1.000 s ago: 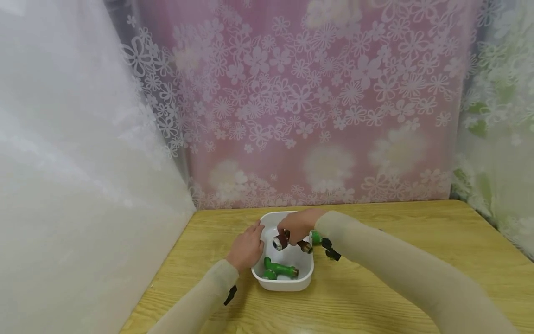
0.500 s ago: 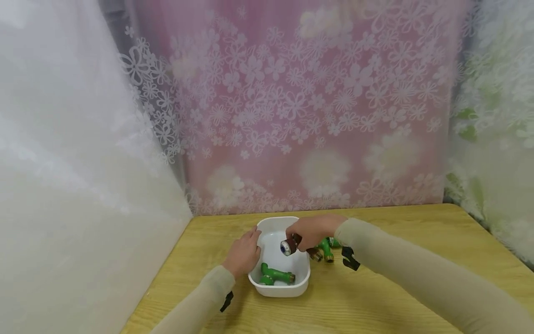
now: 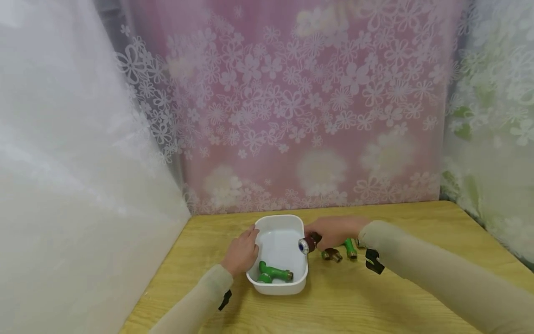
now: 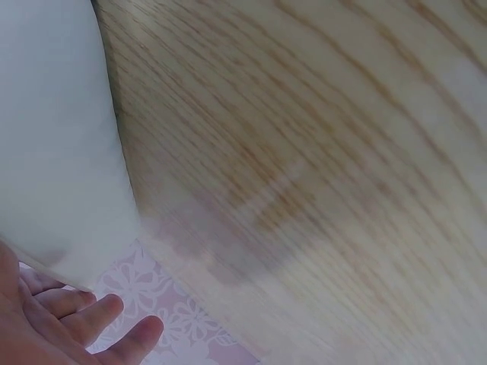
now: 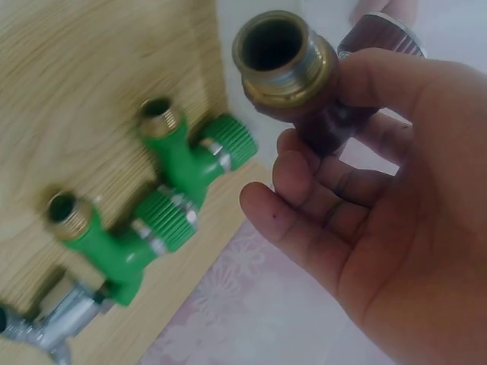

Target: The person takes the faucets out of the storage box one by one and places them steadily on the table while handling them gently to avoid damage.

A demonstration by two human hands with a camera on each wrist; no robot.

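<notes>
A white tub [image 3: 277, 288] stands on the table with a green valve [image 3: 275, 272] lying at its near end. On the tub's left rim rests my left hand [image 3: 242, 251], fingers extended; the left wrist view shows its fingers [image 4: 91, 319] beside the tub's white wall [image 4: 61, 137]. My right hand [image 3: 333, 230] grips a dark red valve [image 3: 308, 244] at the tub's right rim. In the right wrist view the hand [image 5: 365, 198] curls round that valve [image 5: 327, 122], its brass threaded mouth facing the camera.
Right of the tub, a brown fitting [image 3: 333, 255] and a green valve [image 3: 350, 249] lie on the table [image 3: 342, 306]. The right wrist view shows two green valves [image 5: 183, 163] [image 5: 110, 258] and a chrome one [image 5: 72, 312]. Patterned curtains [image 3: 313, 116] hang behind.
My right hand has moved right with the dark red valve, from over the tub to its right rim. My left hand has stayed on the left rim. The camera view has shifted slightly.
</notes>
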